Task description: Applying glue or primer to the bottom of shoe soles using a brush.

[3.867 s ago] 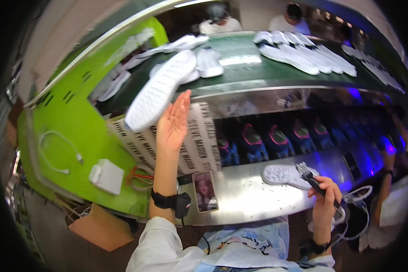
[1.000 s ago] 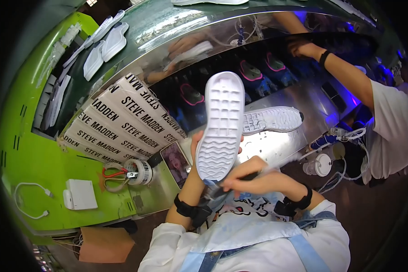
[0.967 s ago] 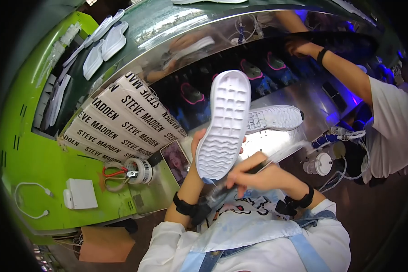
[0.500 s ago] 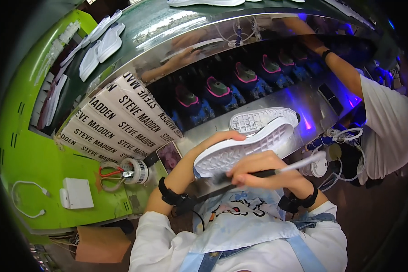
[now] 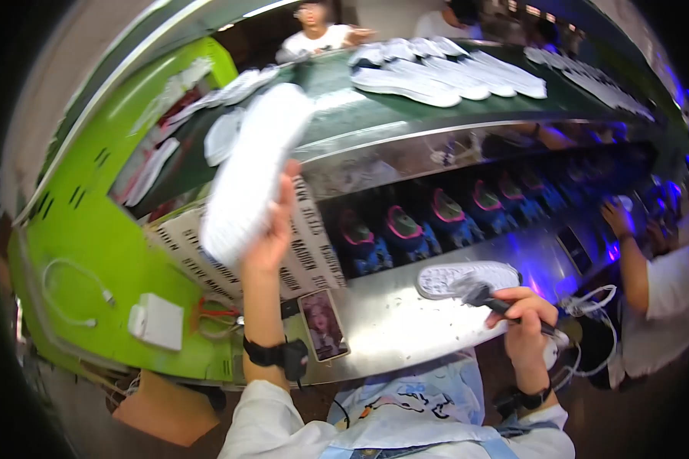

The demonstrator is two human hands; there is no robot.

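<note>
My left hand (image 5: pixel 269 237) grips a white shoe sole (image 5: pixel 256 164), held up on the left and blurred by motion. The raised sole overlaps the near edge of the green conveyor belt in view. At the right, my right hand (image 5: pixel 530 325) is closed around the dark handle of a brush (image 5: pixel 478 294) with greyish bristles. Just beyond the brush, a second white sole (image 5: pixel 436 281) lies on the metal bench (image 5: pixel 390 336), tread side up; the bristles overlap it, and whether they touch I cannot tell.
Several white soles (image 5: pixel 444 76) lie on the green conveyor belt (image 5: pixel 329 107). Below it, a row of dark shoe shapes with pink edges (image 5: pixel 402 222) runs along a recess. A phone (image 5: pixel 325 325) rests by my left forearm. Co-workers are at the right (image 5: pixel 666 275) and behind the belt (image 5: pixel 321 34).
My left hand has lifted its sole away from the bench, up and left toward the belt. My right hand, still with the brush, has moved right, away from that sole. The view has shifted.
</note>
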